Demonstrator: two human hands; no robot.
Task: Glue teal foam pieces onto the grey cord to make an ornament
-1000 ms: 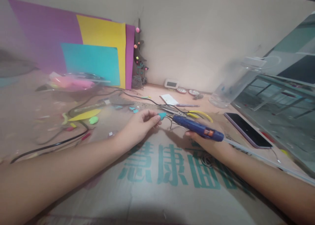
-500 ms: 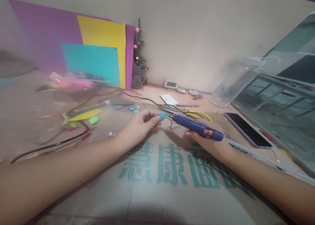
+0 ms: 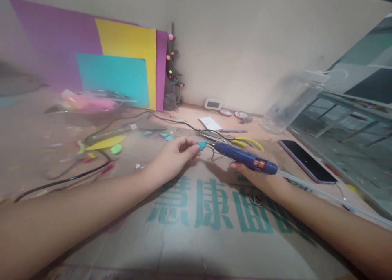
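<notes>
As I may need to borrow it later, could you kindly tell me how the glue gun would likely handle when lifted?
The glue gun would probably feel stiff, given its solid-looking blue body. The long pale rod extending from its back might drag or catch on things.

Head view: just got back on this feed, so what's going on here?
The left hand pinches a small turquoise piece above printed cardboard. The right hand holds a blue glue gun, its nozzle pointed at the piece; whether they touch is unclear. Yellow-handled scissors lie behind the gun, and a phone lies to the right.
</notes>
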